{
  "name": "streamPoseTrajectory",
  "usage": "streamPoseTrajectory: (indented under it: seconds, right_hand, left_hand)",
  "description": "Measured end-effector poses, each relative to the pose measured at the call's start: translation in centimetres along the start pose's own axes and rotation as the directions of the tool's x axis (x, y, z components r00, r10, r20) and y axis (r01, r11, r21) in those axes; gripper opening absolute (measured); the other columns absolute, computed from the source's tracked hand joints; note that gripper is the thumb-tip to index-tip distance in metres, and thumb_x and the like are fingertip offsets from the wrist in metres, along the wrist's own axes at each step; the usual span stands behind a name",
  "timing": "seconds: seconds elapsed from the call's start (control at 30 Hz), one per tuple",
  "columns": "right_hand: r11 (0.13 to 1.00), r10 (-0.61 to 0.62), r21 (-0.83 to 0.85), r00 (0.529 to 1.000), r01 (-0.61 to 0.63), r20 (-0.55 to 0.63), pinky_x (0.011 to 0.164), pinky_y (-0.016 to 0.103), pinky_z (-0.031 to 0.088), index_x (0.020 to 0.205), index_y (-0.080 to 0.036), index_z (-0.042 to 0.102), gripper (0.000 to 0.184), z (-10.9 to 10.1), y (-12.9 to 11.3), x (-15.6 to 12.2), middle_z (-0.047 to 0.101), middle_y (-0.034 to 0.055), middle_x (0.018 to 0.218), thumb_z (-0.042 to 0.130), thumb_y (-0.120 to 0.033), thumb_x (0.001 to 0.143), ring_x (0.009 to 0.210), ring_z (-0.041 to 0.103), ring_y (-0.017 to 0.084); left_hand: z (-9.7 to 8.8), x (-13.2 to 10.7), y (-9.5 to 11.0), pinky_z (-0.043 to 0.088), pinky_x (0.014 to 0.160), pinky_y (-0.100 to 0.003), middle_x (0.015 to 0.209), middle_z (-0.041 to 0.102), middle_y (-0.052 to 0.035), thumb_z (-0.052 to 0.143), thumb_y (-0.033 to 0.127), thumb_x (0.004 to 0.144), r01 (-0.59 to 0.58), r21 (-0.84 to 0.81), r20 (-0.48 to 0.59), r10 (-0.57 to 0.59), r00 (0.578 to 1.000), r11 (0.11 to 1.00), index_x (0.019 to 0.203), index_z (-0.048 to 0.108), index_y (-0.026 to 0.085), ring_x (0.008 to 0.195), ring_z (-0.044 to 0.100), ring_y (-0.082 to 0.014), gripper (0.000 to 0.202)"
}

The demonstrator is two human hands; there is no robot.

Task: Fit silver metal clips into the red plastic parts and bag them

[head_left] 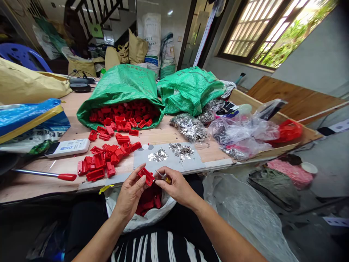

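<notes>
Between its thumb and fingers my left hand (pixel 131 191) grips a red plastic housing (pixel 147 177), tilted above the lap. My right hand (pixel 177 185) is closed around a small tool with a yellowish handle (pixel 167 179) and a thin metal tip, close beside the housing. Whether the right fingers also pinch a small metal piece, I cannot make out. Below both hands, a white sack (pixel 163 213) on the lap holds more red housings (pixel 148 202). Two small heaps of shiny metal pieces (pixel 158 155) lie on a grey sheet (pixel 141 157) at the table's front edge.
Loose red housings (pixel 109 156) are spread left of the sheet, before an open green sack (pixel 122 83) full of them. A clear bag of metal pieces (pixel 189 127) and a wooden tray (pixel 305 135) with plastic bags stand right. A red-handled lever (pixel 67 177) juts in from the left.
</notes>
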State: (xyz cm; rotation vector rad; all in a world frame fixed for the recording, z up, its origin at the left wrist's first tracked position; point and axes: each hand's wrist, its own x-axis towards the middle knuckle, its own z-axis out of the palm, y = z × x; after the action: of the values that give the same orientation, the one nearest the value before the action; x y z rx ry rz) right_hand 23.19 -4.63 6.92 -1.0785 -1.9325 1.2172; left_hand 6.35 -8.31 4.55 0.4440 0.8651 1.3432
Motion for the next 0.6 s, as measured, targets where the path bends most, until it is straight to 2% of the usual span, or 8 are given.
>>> streamPoseTrajectory:
  seconds: [0.1,0.2,0.4,0.6]
  right_hand:
    - [0.957,-0.179,-0.223,0.982,0.186,0.052,0.078,0.025,0.044,0.101,-0.020,0.062,0.020,-0.1,0.1,-0.4,0.063,0.0031,0.093,0.059,-0.012,0.083,0.087,0.057,0.015]
    - [0.896,-0.267,-0.333,0.956,0.293,0.122,0.081,0.026,0.046,0.105,-0.019,0.060,0.022,0.0,0.6,-0.6,0.063,0.0057,0.097,0.054,-0.011,0.086,0.090,0.058,0.016]
    - [0.862,-0.301,-0.381,0.942,0.334,0.145,0.079,0.027,0.047,0.103,-0.020,0.060,0.018,0.0,1.0,-0.8,0.063,0.0060,0.094,0.052,-0.014,0.088,0.089,0.058,0.018]
    - [0.876,-0.336,-0.327,0.935,0.354,0.114,0.077,0.026,0.047,0.100,-0.020,0.061,0.017,0.0,0.9,-1.1,0.064,0.0053,0.091,0.053,-0.013,0.087,0.086,0.059,0.017]
  left_hand:
    - [0.0,-0.2,0.1,0.053,0.077,-0.024,0.090,0.070,-0.0023,0.074,0.023,0.073,0.016,0.021,0.011,-0.017,1.000,1.000,0.122,0.061,0.024,0.080,0.065,-0.0128,0.052]
    - [0.0,-0.3,0.0,0.052,0.075,-0.023,0.086,0.069,-0.0009,0.075,0.025,0.073,0.035,0.051,0.019,-0.036,0.999,0.998,0.124,0.060,0.024,0.077,0.063,-0.0117,0.053]
    - [0.0,-0.5,0.0,0.052,0.074,-0.021,0.088,0.069,-0.0007,0.075,0.027,0.072,0.053,0.100,0.023,-0.056,0.998,0.994,0.121,0.062,0.024,0.076,0.062,-0.0109,0.050]
    - [0.0,-0.6,-0.1,0.052,0.074,-0.023,0.087,0.067,-0.0006,0.074,0.026,0.074,0.067,0.074,0.035,-0.070,0.997,0.995,0.121,0.062,0.024,0.078,0.062,-0.0119,0.049]
